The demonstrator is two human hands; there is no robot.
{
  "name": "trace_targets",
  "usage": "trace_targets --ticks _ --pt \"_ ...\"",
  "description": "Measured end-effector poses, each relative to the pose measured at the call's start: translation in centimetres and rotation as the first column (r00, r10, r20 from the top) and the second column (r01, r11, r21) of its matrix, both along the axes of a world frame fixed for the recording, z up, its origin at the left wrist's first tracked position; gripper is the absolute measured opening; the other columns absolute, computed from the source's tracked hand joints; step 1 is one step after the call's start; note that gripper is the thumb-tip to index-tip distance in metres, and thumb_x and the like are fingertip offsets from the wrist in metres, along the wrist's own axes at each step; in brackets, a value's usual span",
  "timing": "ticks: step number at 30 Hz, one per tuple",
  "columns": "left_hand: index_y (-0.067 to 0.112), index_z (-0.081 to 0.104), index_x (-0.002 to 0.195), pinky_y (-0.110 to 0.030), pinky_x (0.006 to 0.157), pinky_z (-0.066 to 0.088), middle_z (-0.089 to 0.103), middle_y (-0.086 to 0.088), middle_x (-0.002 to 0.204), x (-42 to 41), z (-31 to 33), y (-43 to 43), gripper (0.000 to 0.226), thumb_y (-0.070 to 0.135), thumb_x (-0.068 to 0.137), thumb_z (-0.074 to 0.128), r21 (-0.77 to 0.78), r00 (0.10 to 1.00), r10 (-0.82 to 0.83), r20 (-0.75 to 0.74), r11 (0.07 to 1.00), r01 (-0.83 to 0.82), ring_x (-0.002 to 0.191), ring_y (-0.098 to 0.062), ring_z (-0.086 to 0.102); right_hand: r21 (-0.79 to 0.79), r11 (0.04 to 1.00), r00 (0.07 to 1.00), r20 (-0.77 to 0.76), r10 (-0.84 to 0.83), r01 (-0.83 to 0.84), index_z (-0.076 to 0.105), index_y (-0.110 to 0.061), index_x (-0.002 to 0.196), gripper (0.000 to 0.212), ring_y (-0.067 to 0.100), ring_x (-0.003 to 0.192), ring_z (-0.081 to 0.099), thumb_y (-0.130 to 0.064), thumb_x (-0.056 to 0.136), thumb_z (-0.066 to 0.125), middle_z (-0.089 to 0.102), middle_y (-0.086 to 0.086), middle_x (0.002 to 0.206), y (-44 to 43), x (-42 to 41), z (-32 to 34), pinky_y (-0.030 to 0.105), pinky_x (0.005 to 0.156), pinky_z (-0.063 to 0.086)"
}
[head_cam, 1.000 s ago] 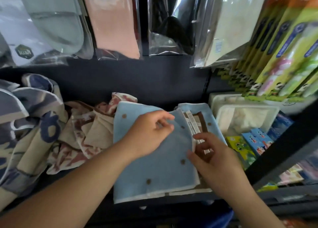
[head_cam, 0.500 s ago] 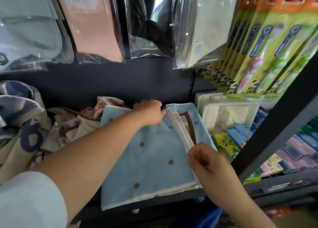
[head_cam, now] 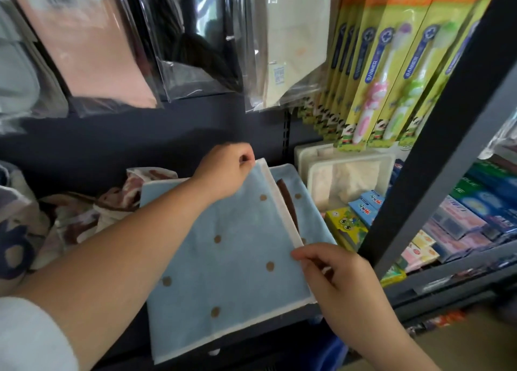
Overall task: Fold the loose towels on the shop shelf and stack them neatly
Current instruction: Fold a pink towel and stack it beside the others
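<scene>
A light blue towel with brown dots (head_cam: 223, 261) lies folded flat on the dark shelf, on top of another blue towel (head_cam: 305, 202) with a brown stripe. My left hand (head_cam: 223, 172) pinches the top towel's far right corner. My right hand (head_cam: 333, 281) pinches its white right edge near the front. Loose crumpled towels, a beige and brown-red patterned one (head_cam: 92, 211) and a cream one with navy marks (head_cam: 14, 230), lie heaped at the left.
Bagged goods (head_cam: 92, 40) hang above the towels. Yellow-green toothbrush packs (head_cam: 391, 71) hang at the right. White plastic boxes (head_cam: 349, 172) and small colourful cartons (head_cam: 347, 228) stand right of the towels. A dark shelf post (head_cam: 436, 135) crosses diagonally.
My left hand slid from the middle of the blue towel to its far right corner. My right hand moved forward along the right edge, and the layers underneath are now covered.
</scene>
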State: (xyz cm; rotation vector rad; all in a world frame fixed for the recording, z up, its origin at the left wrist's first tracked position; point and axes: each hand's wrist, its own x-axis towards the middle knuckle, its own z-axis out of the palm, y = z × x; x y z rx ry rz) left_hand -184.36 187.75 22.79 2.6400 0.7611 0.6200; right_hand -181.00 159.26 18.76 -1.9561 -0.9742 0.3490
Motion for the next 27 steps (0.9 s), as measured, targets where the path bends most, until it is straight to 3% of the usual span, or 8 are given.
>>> trace_targets --ticks 4,8,12,15,18,20,22,27 --pt "0.023 0.068 0.090 -0.035 0.073 0.048 0.058 0.004 0.088 1.1 -1.9 -0.5 0.009 0.023 0.095 0.060 0.042 0.998 -0.035 -0.057 0.998 0.038 0.087 -0.025 0.059 -0.195 0.980 0.975 0.201 0.089 -0.050 0.072 -0.038 0.112 0.020 0.001 0.086 0.065 -0.029 0.097 0.061 0.068 -0.024 0.091 0.1 -0.1 0.0 0.018 0.078 0.054" --pt "0.024 0.066 0.098 -0.036 0.078 0.045 0.059 0.001 0.098 0.6 -4.1 -0.6 0.012 0.035 0.095 0.063 0.145 0.993 0.023 -0.114 0.989 -0.006 0.095 -0.027 0.058 -0.336 0.941 0.912 0.375 0.163 -0.030 0.063 -0.039 0.110 0.022 0.008 0.074 0.068 -0.051 0.096 0.052 0.064 -0.018 0.075 0.4 -0.8 0.8 0.025 0.069 0.058" --pt "0.019 0.066 0.095 -0.040 0.076 0.045 0.061 -0.004 0.092 -2.7 -3.3 -1.4 0.018 0.035 0.089 0.059 0.300 0.981 0.097 0.167 0.943 -0.144 0.088 -0.033 0.057 -0.163 0.987 0.815 0.572 0.095 0.000 0.071 -0.034 0.097 0.026 0.009 0.060 0.063 -0.053 0.087 0.056 0.063 -0.016 0.075 1.5 -1.4 2.0 0.029 0.045 0.052" --pt "0.016 0.066 0.096 -0.040 0.078 0.045 0.061 -0.002 0.091 -7.9 -2.3 -2.4 0.017 0.028 0.086 0.062 0.286 0.923 0.131 0.361 0.927 -0.243 0.085 -0.028 0.056 -0.093 0.992 0.784 0.609 0.121 -0.080 0.072 -0.027 0.105 0.032 0.014 0.078 0.064 -0.050 0.090 0.055 0.064 -0.010 0.088 3.2 -1.8 2.7 0.032 0.058 0.057" --pt "0.014 0.064 0.105 -0.038 0.088 0.045 0.060 -0.005 0.104 -13.3 -3.2 -3.3 0.027 0.033 0.085 0.067 0.106 0.849 0.321 0.419 0.912 -0.397 0.096 -0.023 0.055 -0.167 0.978 0.737 0.644 0.206 -0.127 0.068 -0.029 0.123 0.048 0.023 0.114 0.062 -0.058 0.095 0.041 0.064 -0.003 0.122 5.9 -2.2 2.9 0.040 0.090 0.057" --pt "0.014 0.062 0.114 -0.041 0.094 0.048 0.057 -0.006 0.115 -15.5 -4.2 -3.2 0.037 0.033 0.085 0.076 -0.046 0.800 0.467 0.377 0.872 -0.488 0.106 -0.026 0.057 -0.287 0.947 0.704 0.643 0.301 -0.143 0.058 -0.033 0.138 0.057 0.031 0.139 0.047 -0.063 0.096 0.034 0.053 0.004 0.146 7.9 -2.4 2.5 0.053 0.111 0.043" --pt "0.016 0.062 0.120 -0.034 0.091 0.047 0.058 -0.001 0.120 -16.6 -4.7 -2.8 0.045 0.036 0.083 0.079 -0.203 0.770 0.564 0.299 0.826 -0.527 0.104 -0.020 0.059 -0.430 0.888 0.657 0.623 0.424 -0.164 0.045 -0.036 0.149 0.065 0.038 0.150 0.030 -0.068 0.096 0.026 0.039 0.006 0.160 9.7 -2.4 1.5 0.065 0.117 0.027" --pt "0.021 0.064 0.076 -0.029 0.054 0.035 0.062 0.007 0.067 -16.5 -4.1 -1.5 0.031 0.050 0.084 0.073 -0.187 0.814 0.575 0.083 0.812 -0.553 0.065 -0.015 0.059 -0.627 0.747 0.568 0.539 0.622 -0.222 -0.008 -0.049 0.157 0.077 0.031 0.154 -0.019 -0.083 0.091 0.011 -0.015 -0.009 0.168 11.4 -2.0 -1.6 0.064 0.119 -0.012"
